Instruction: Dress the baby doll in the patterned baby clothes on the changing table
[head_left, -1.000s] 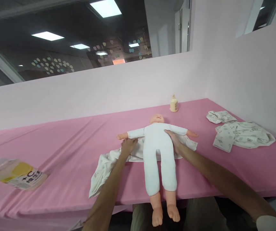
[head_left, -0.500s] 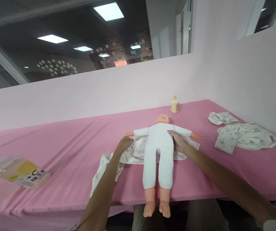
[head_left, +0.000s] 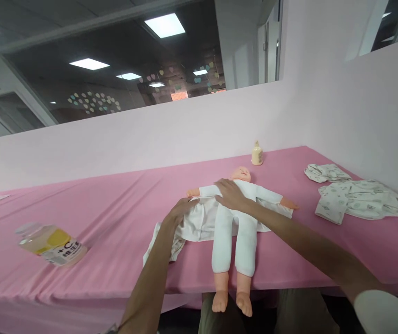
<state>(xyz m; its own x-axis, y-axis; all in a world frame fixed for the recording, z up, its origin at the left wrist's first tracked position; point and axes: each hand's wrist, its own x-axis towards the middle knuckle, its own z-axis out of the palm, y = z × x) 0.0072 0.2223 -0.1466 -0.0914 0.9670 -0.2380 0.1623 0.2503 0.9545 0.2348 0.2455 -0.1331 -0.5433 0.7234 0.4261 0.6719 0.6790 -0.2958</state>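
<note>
A baby doll (head_left: 235, 232) in a white bodysuit lies on its back on the pink table (head_left: 108, 213), its bare feet hanging over the near edge. Under it is spread a white patterned garment (head_left: 199, 222). My left hand (head_left: 180, 209) pinches the garment's edge just below the doll's left-side arm. My right hand (head_left: 230, 194) reaches across the doll's chest and rests on its upper arm and shoulder, fingers curled over it.
A plastic drink bottle (head_left: 51, 244) lies on its side at the left. A small cream bottle (head_left: 256, 154) stands by the back wall. A heap of patterned baby clothes (head_left: 355, 197) lies at the right, near the pink side wall.
My right hand has moved from the doll's right side across its chest to the left-side shoulder. My left hand has lifted the garment's edge. The view has shifted slightly.
</note>
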